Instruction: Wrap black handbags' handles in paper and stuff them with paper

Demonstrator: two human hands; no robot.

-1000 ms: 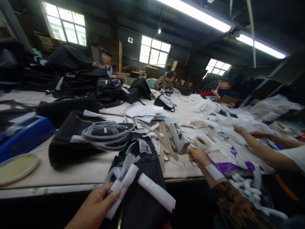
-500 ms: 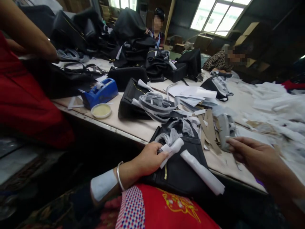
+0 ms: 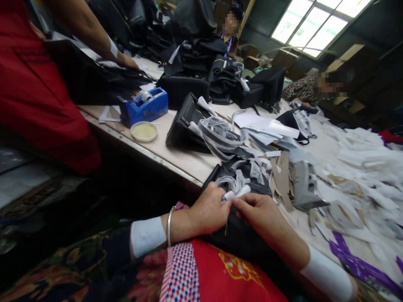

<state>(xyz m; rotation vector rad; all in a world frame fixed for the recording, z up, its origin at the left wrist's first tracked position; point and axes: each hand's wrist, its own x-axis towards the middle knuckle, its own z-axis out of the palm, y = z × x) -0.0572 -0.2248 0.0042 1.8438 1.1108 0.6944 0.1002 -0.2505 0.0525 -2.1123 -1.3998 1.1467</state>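
My left hand (image 3: 210, 208) and my right hand (image 3: 258, 212) meet over a black bag (image 3: 239, 235) that hangs off the table's front edge onto my lap. Both hands are closed on a small white roll of paper wrapping (image 3: 236, 193) at the bag's top. Grey and white wrapping strips (image 3: 234, 178) lie bunched just beyond my fingers. My left wrist carries a bangle and a white band, and my right forearm has a white band too.
A blue tape dispenser (image 3: 145, 107) and a small round dish (image 3: 144, 131) sit at the table's left. Black bags (image 3: 189, 121), cardboard strips (image 3: 281, 178) and white paper scraps (image 3: 355, 167) cover the table (image 3: 176, 157). A person in red (image 3: 40, 84) stands at my left; others sit across.
The view has swung down and left. My right hand has come in from the right and joined my left hand on the white roll; the long loose roll on the bag is now out of sight.
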